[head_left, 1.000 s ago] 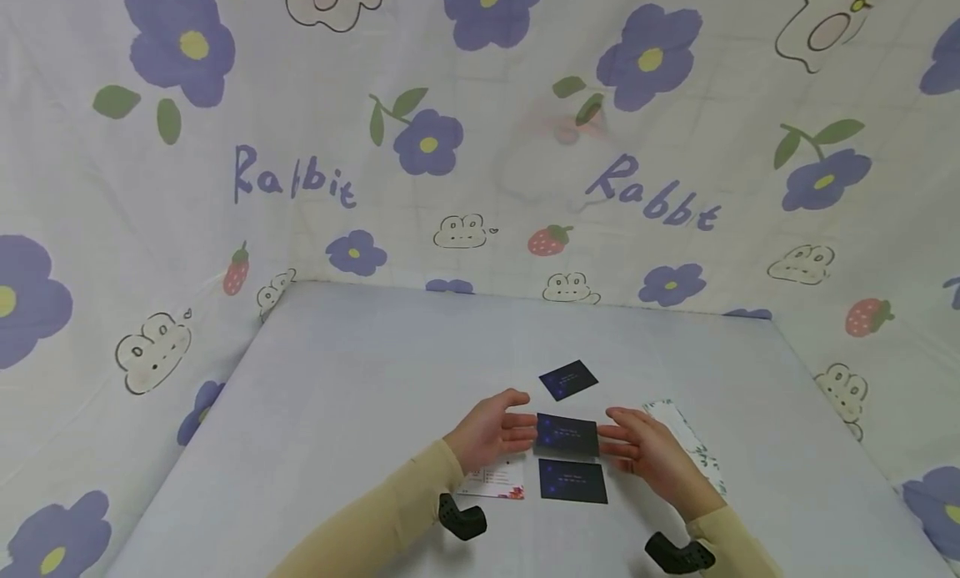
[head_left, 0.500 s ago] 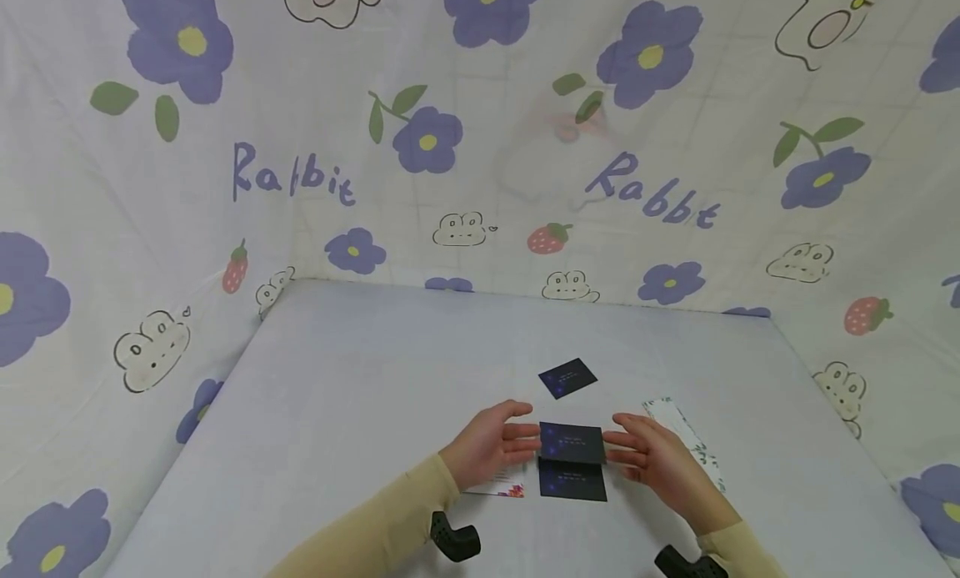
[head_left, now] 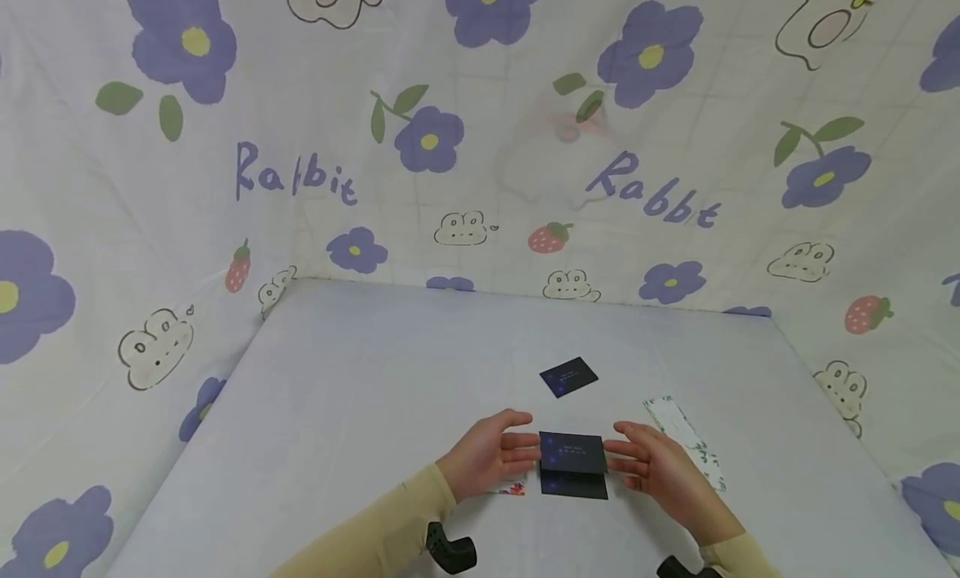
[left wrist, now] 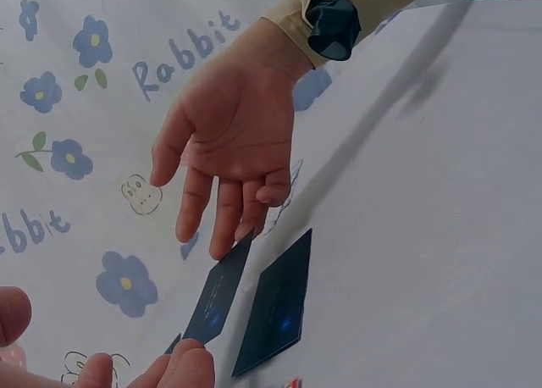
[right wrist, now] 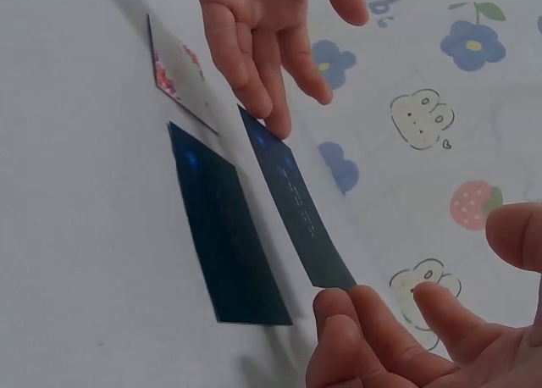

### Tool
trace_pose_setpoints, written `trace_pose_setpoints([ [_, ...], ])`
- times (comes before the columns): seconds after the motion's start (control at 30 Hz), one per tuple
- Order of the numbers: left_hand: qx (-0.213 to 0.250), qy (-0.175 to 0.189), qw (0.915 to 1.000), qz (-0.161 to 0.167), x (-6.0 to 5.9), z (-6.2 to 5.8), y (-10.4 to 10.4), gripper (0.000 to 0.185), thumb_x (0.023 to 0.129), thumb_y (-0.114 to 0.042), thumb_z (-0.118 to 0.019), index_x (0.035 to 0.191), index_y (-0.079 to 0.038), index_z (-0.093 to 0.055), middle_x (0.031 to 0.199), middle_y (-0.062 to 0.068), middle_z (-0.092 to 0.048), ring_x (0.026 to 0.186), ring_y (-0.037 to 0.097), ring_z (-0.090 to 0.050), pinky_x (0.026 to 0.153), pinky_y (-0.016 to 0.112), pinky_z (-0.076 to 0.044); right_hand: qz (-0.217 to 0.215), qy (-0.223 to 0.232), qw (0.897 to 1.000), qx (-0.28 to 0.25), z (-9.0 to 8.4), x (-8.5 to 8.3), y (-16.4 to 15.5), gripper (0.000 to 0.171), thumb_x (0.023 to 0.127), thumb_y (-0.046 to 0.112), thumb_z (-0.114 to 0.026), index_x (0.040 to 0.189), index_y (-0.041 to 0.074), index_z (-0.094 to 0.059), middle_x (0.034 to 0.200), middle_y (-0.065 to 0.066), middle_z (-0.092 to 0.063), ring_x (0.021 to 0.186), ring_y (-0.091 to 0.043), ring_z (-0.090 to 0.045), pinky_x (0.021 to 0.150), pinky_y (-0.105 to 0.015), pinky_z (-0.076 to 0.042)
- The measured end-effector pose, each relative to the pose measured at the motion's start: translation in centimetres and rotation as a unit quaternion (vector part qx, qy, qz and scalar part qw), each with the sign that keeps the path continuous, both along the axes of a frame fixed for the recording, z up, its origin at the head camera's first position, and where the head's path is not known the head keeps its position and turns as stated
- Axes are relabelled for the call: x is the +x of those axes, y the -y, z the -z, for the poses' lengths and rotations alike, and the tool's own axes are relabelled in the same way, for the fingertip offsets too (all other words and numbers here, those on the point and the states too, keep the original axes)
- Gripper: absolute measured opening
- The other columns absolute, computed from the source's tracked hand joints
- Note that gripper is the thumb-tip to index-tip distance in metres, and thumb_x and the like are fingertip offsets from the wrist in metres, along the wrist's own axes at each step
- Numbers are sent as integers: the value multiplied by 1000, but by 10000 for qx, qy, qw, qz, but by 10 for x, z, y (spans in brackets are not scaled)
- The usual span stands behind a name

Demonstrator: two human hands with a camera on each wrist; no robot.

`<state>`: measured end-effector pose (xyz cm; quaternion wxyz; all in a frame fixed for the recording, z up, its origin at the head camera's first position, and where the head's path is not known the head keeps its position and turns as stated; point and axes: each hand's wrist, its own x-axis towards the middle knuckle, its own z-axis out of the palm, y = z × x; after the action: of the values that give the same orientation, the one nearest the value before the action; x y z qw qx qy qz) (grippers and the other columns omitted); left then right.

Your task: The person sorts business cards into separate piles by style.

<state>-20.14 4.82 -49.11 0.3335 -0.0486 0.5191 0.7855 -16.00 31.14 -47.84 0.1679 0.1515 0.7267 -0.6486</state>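
A dark blue-black card (head_left: 573,453) is carried level between my two hands, above the table. My left hand (head_left: 486,453) touches its left edge with straight fingertips, thumb raised away. At the opposite edge, the fingertips of my right hand (head_left: 663,471) press in the same way. Both wrist views show a gap between the carried card (right wrist: 301,214) and a second dark card (right wrist: 229,235) lying flat on the table. In the head view that lower card (head_left: 573,485) is partly covered by the carried one. A third dark card (head_left: 569,378) lies farther back, turned at an angle.
A long white card (head_left: 684,440) with green leaf print lies beyond my right hand. Next to my left hand a white card (head_left: 513,488) with red flowers is mostly hidden. A patterned cloth (head_left: 495,178) hangs behind the white table (head_left: 375,361).
The carried card has come nearer to me with both hands, and now overlaps the lower card in the head view. The other cards have stayed in place.
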Motion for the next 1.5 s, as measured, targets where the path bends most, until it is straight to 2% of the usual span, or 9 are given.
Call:
trace_pose_setpoints([
  [0.2, -117, 109, 9999, -1, 5, 3, -2, 56, 104, -27, -48, 150, 5, -43, 143, 36, -52, 134, 48, -54, 116, 54, -42, 42, 1, 10000, 48, 5, 6, 0, 59, 109, 38, -42, 151, -3, -33, 119, -1, -73, 95, -10, -69, 75, -28, -54],
  [0.4, -253, 43, 9997, 24, 10, 11, -3, 57, 102, -27, -50, 149, 5, -44, 142, 38, -53, 131, 48, -56, 114, 54, -44, 92, 18, 9996, 261, 10, 9, 1, 60, 109, 39, -43, 150, -3, -36, 122, -6, -73, 96, -11, -69, 76, -30, -54],
  [0.6, -274, 68, 9996, 49, 15, 17, -5, 58, 100, -27, -52, 148, 6, -44, 142, 38, -52, 130, 48, -58, 114, 56, -44, 24, 51, 9996, 276, 11, 12, 1, 58, 109, 36, -43, 150, -3, -35, 121, -4, -73, 96, -10, -69, 76, -29, -54],
  [0.83, -281, 29, 9995, 122, 15, 19, -4, 58, 102, -28, -49, 149, 6, -43, 143, 39, -51, 131, 49, -56, 115, 56, -43, 4, 116, 9996, 264, 11, 14, 2, 57, 109, 35, -44, 150, -3, -35, 121, -4, -74, 94, -9, -69, 76, -29, -54],
  [1.17, -254, 76, 9995, 191, 15, 20, -3, 59, 103, -28, -47, 150, 7, -41, 143, 38, -51, 133, 50, -54, 115, 56, -43, 98, 147, 9985, 519, 15, 13, 4, 55, 109, 36, -42, 149, -2, -37, 130, -16, -69, 94, -11, -68, 77, -31, -53],
  [1.5, -254, 49, 9993, 268, 16, 20, -2, 59, 105, -29, -45, 151, 7, -39, 145, 38, -49, 134, 50, -54, 115, 57, -42, 167, 136, 9984, 517, 16, 15, 4, 54, 108, 34, -45, 148, -1, -39, 127, -13, -71, 94, -11, -69, 76, -30, -54],
])
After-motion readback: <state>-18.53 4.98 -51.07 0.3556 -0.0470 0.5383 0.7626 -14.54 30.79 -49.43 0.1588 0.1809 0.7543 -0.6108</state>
